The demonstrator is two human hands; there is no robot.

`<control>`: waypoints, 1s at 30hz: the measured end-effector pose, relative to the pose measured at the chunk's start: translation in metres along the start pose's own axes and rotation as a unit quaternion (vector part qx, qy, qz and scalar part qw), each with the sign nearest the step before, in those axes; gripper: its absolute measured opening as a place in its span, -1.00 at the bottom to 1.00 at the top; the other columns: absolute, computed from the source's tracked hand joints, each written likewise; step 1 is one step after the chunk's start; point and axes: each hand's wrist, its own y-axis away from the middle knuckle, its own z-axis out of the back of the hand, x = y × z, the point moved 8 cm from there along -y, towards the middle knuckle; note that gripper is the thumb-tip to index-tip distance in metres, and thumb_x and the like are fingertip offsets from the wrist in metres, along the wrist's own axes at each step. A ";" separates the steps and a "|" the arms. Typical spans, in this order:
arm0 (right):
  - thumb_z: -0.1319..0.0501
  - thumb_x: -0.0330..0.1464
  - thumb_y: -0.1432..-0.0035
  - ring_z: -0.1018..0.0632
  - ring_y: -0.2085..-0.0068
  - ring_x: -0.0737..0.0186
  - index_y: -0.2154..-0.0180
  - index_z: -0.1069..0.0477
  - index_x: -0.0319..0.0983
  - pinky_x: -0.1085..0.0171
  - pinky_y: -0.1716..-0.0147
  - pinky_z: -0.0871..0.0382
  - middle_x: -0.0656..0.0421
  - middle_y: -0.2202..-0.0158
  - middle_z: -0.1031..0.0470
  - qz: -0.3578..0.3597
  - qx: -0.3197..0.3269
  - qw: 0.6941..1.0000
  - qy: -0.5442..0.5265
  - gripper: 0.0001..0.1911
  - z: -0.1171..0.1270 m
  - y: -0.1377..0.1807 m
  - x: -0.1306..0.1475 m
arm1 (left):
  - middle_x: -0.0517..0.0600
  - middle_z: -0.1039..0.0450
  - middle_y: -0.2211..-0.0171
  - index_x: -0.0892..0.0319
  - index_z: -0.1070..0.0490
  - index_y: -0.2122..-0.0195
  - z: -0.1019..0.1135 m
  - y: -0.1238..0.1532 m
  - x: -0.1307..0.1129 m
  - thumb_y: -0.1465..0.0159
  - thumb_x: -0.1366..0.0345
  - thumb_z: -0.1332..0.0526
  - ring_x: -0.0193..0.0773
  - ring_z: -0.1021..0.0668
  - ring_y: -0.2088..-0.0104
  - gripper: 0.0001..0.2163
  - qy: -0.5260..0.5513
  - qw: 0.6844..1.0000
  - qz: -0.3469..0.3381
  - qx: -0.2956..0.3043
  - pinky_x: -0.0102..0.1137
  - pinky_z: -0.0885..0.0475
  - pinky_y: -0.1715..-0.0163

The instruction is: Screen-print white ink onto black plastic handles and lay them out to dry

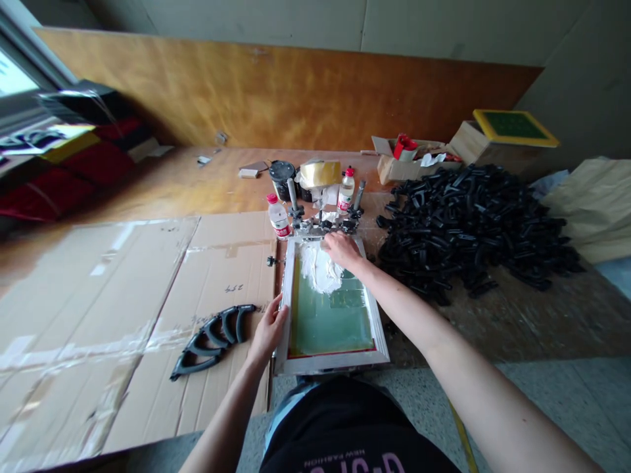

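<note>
A silk-screen frame (pixel 335 360) with a pale metal border and a green mesh lies in front of me, its far end under a clamp (pixel 325 226). Thick white ink (pixel 323 276) is spread over the far part of the mesh. My left hand (pixel 270 326) holds the frame's left side, fingers at its edge. Above the ink, near the clamp, my right hand (pixel 342 249) is closed; whatever its fingers grip is hidden. Left of the frame, several curved black plastic parts (pixel 217 336) lie in a row on flattened cardboard (pixel 142 276).
A big heap of black plastic parts (pixel 478 230) covers the table on the right. Two red-capped bottles (pixel 279 217), a black tub (pixel 282 177) and a tape roll (pixel 320 174) stand around the clamp. An open carton (pixel 394 172) sits behind the heap.
</note>
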 end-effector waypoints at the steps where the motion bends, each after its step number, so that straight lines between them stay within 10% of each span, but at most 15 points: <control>1: -0.24 -0.47 -0.19 -0.45 0.08 0.07 0.18 -0.44 -0.31 0.18 0.06 -0.33 0.00 0.17 -0.51 0.017 0.022 0.999 0.016 -0.87 -0.006 0.007 0.006 | 0.06 -0.60 0.16 0.09 -0.26 -0.28 0.000 0.001 -0.001 -0.21 -0.16 -0.15 -0.10 -0.62 0.18 -0.32 -0.004 1.000 -0.002 0.000 -0.32 -0.47 0.21; 7: -0.20 -0.51 -0.14 -0.45 0.17 0.14 0.30 -0.47 -0.27 0.26 0.17 -0.29 0.07 0.28 -0.51 0.260 0.114 0.959 -0.021 -0.91 0.001 0.073 0.039 | 0.11 -0.56 0.02 0.16 -0.27 -0.27 -0.002 0.007 -0.010 -0.23 -0.13 -0.14 -0.08 -0.59 0.06 -0.33 0.022 1.000 -0.012 -0.001 -0.32 -0.45 0.09; 18: -0.13 -0.48 -0.22 -0.46 0.08 0.11 0.16 -0.51 -0.23 0.19 0.06 -0.33 0.07 0.21 -0.53 0.224 0.079 0.969 -0.061 -0.79 -0.002 0.084 0.035 | 0.10 -0.60 0.22 0.19 -0.30 -0.25 0.003 0.015 -0.024 -0.16 -0.13 -0.23 -0.09 -0.62 0.22 -0.29 0.065 0.998 0.014 -0.005 -0.32 -0.49 0.27; 26: -0.31 -0.21 -0.20 -0.54 0.16 0.18 -0.28 -0.22 -0.08 0.29 0.18 -0.33 0.10 0.08 -0.56 -0.043 0.004 0.999 -0.022 -0.35 0.044 -0.016 -0.023 | 0.03 -0.59 0.16 0.09 -0.38 -0.20 0.025 0.034 -0.084 -0.16 -0.15 -0.23 -0.16 -0.59 0.26 -0.36 0.100 0.995 0.001 0.010 -0.41 -0.46 0.37; 30: -0.19 -0.15 -0.28 -0.55 0.18 0.13 -0.24 -0.27 -0.16 0.26 0.20 -0.30 0.07 0.13 -0.58 -0.150 -0.082 0.985 -0.010 -0.45 0.086 -0.013 -0.086 | 0.03 -0.57 0.22 0.14 -0.49 -0.03 0.038 0.022 -0.127 -0.17 -0.22 -0.17 -0.21 -0.56 0.38 -0.40 0.159 0.987 -0.036 -0.007 -0.40 -0.46 0.46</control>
